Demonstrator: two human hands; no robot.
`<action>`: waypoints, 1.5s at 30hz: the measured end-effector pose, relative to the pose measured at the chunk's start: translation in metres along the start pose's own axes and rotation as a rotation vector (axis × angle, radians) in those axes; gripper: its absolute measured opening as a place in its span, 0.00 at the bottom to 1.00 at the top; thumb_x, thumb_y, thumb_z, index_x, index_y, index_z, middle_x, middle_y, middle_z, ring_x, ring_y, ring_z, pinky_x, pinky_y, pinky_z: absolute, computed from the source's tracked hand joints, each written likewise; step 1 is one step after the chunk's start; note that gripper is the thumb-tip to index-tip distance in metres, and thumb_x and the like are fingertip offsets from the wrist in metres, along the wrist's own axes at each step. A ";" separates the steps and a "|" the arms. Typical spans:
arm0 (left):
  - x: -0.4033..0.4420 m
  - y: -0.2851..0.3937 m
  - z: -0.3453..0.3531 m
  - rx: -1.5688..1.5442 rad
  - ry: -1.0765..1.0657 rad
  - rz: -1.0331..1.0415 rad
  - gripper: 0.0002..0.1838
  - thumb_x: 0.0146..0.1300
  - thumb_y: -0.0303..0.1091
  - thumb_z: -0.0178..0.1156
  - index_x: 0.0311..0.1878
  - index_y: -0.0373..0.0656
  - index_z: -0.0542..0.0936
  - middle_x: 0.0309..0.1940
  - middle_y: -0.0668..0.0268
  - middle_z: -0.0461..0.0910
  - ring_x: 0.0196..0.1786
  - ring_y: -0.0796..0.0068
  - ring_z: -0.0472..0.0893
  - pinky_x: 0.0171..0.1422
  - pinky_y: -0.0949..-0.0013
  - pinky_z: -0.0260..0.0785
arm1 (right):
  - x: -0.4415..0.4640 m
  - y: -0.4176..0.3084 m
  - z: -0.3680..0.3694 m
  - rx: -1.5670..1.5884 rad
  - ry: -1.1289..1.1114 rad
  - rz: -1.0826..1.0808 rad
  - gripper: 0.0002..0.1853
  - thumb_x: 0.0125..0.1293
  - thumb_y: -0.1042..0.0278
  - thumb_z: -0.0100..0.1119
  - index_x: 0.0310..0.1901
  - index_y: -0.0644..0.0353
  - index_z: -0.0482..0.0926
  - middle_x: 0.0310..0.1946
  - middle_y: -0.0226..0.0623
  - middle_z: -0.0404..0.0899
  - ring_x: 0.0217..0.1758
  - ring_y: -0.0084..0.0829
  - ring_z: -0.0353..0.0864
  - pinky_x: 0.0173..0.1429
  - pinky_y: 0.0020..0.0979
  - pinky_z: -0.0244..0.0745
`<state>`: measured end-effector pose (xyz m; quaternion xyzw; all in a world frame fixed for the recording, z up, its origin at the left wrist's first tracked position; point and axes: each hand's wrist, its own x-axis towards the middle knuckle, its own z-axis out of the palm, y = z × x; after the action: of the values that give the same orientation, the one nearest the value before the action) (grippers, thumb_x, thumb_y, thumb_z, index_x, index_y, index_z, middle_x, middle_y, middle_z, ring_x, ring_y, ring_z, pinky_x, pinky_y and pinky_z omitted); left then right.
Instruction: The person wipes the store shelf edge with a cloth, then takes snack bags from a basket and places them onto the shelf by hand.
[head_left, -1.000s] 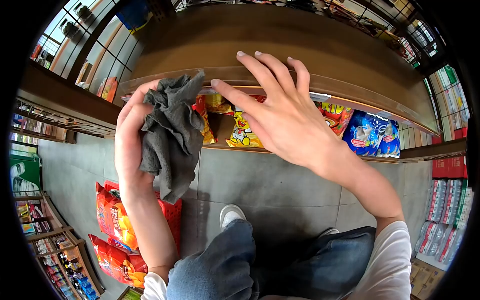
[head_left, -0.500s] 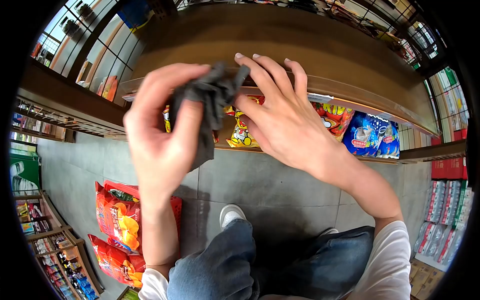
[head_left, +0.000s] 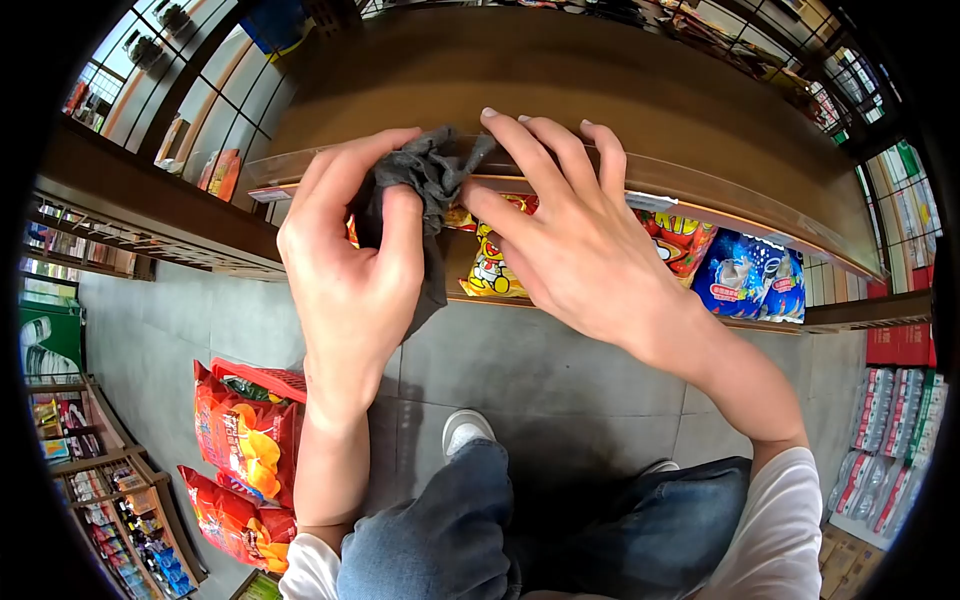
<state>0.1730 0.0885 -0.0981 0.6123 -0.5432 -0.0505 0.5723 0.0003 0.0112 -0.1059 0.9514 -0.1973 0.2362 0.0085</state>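
Observation:
A crumpled dark grey cloth (head_left: 428, 180) is pinched between the thumb and fingers of my left hand (head_left: 345, 240), at the front edge of the brown shelf (head_left: 620, 85). Its loose end hangs down below the edge. My right hand (head_left: 590, 245) lies beside it with fingers stretched and spread over the clear edge strip (head_left: 700, 187). Its thumb points toward the cloth, in front of the edge. Under the shelf, a yellow and red snack bag (head_left: 492, 268), a red snack bag (head_left: 680, 240) and a blue snack bag (head_left: 733, 272) are partly hidden by the hands and edge.
Red chip bags (head_left: 245, 435) and a red basket (head_left: 275, 382) stand on the grey tile floor (head_left: 560, 370) at lower left. Wire grids (head_left: 235, 90) flank the shelf. Stacked bottle packs (head_left: 885, 420) are at right, stocked racks (head_left: 125, 510) at far left.
My left hand has shifted slightly right with the cloth, nearer my right hand, and is less blurred. My right hand has moved a little to the right along the edge.

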 end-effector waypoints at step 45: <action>0.009 -0.040 -0.045 0.209 0.323 -0.130 0.18 0.69 0.20 0.52 0.60 0.34 0.80 0.45 0.67 0.84 0.38 0.87 0.79 0.41 0.82 0.71 | -0.002 -0.002 0.002 -0.120 -0.027 0.002 0.34 0.61 0.72 0.66 0.70 0.45 0.71 0.69 0.49 0.63 0.68 0.49 0.64 0.70 0.58 0.55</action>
<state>0.2320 0.1011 -0.1082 0.7021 -0.4060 0.0682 0.5810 0.0009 0.0133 -0.1087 0.9520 -0.2123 0.2112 0.0625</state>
